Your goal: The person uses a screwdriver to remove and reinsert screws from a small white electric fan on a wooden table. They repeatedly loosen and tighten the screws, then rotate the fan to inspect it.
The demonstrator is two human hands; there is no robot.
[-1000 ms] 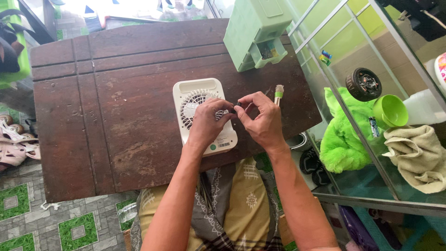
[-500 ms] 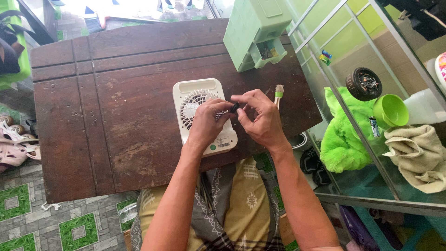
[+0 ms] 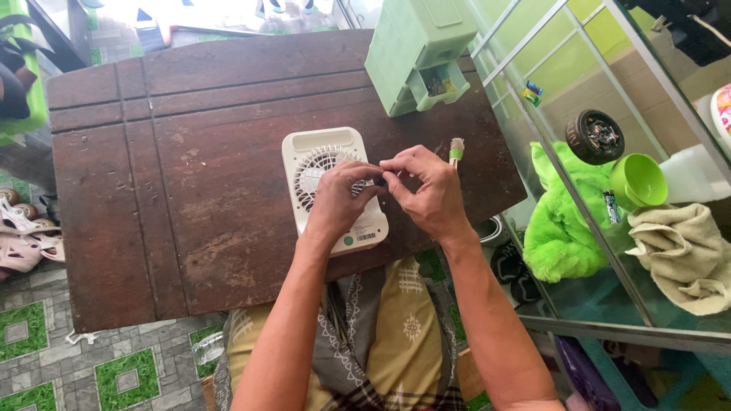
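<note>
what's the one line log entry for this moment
left hand on white fan, pinching small part | right hand pinching same part | fingers meet over grille | brush beside | dark wooden table

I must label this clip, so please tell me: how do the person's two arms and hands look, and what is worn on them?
Both forearms are bare up to the frame edge, with no sleeves visible. The left hand and right hand wear no gloves; no rings, watch or bracelet can be seen. Lean arms, short fingernails.

Left of the small white fan, the dark wooden table lies bare, giving wide passage; beyond the fan on the right, a green drawer box blocks the far corner; just right of the fan a small brush lies; farther right, a glass shelf frame walls the table's edge.
</note>
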